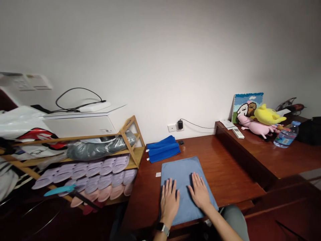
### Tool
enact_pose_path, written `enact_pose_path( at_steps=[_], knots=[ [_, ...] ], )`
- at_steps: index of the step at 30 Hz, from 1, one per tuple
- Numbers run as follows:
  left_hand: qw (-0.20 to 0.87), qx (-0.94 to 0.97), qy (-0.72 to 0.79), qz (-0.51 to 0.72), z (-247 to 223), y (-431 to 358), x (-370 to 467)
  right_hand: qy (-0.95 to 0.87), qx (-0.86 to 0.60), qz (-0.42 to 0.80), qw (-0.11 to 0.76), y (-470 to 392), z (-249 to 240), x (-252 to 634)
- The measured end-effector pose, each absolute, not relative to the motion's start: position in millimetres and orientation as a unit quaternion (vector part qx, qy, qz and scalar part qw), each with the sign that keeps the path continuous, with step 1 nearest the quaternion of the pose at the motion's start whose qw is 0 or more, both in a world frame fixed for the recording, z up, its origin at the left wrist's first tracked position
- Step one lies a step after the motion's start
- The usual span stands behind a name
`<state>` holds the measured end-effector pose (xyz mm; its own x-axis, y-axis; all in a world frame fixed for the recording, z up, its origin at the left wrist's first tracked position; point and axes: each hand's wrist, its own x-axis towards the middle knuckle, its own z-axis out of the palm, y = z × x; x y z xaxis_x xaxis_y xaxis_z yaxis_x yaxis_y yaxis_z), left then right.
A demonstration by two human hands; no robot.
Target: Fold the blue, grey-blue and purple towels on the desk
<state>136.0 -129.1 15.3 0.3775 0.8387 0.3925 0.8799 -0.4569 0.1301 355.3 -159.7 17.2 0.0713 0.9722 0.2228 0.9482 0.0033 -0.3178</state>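
A greyish-blue cloth [181, 174] lies spread flat on the brown wooden desk [225, 174], its near edge close to the desk's front. My left hand [170, 202] rests palm down on the cloth's left side, fingers stretched out. On the right side of the same cloth my right hand [199, 192] lies flat, thumb apart from the fingers. Neither hand grips anything. Behind the cloth, toward the wall, are folded bright blue cloths [164, 149] with small white tags. Another white tag [158, 174] sticks out at the grey-blue cloth's left edge.
A wooden rack [136, 155] with rows of lilac slippers [94, 167] stands left of the desk. On the raised surface at right are plush toys [268, 115], a water bottle [287, 135] and a white remote [238, 133]. A black plug [180, 124] with a cord sits in the wall.
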Motion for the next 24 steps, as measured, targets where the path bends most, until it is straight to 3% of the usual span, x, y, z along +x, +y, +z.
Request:
enact_pose_path(
  at_steps=[5, 11, 17, 24],
  knots=[
    [0.043, -0.837, -0.513, -0.186, 9, -119, 129, -0.669, -0.722, 0.077, 0.159, -155, 11, 352],
    [0.046, -0.816, -0.535, -0.217, -5, -114, 136, -0.668, -0.71, -0.002, 0.221, -100, 37, 362],
    [0.013, -0.824, -0.538, -0.175, -17, -120, 132, -0.65, -0.749, 0.076, 0.106, -27, 49, 396],
    [0.022, -0.814, -0.558, -0.159, 17, -106, 141, -0.63, -0.764, 0.082, 0.113, -10, 25, 417]
  ],
)
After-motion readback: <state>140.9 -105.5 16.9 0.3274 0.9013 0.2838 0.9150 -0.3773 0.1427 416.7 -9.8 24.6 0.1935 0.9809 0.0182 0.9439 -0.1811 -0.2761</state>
